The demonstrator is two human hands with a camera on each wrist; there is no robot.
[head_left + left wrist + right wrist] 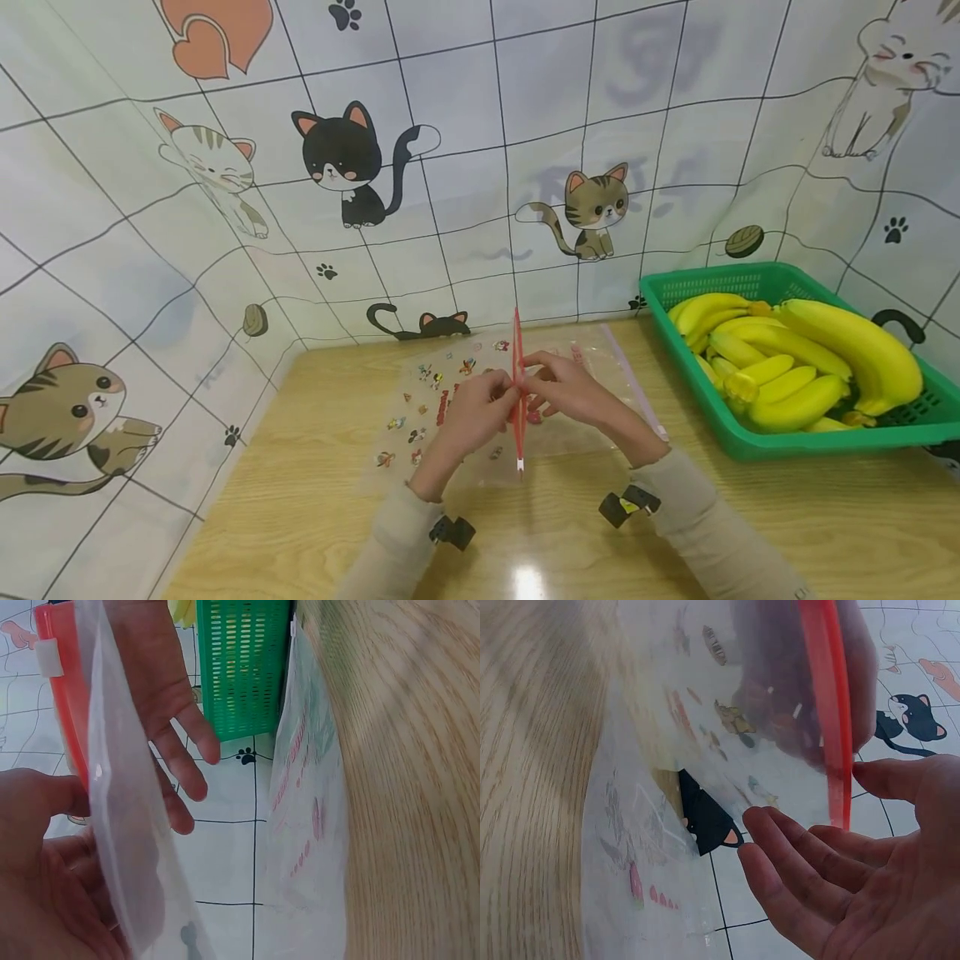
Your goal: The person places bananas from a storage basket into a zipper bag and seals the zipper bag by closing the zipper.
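Observation:
A clear slider zip bag with a red zip strip (519, 437) stands upright on edge in the middle of the head view, printed with small coloured cartoon figures. Its white slider (49, 658) sits near the strip's end closest to the person. My left hand (472, 408) pinches the red strip from the left side, thumb and fingertips at its middle. On the opposite side, my right hand (572, 390) pinches the same strip between thumb and index finger, its other fingers spread loosely beside the film. Through the film, the left hand shows blurred in the right wrist view.
Beneath lies clear printed bag film with a pale purple strip (633, 382) at its right edge. A green basket (750, 446) holding several yellow bananas (817, 342) stands to the right. A cat-patterned sheet (465, 208) rises behind the wooden table (300, 508).

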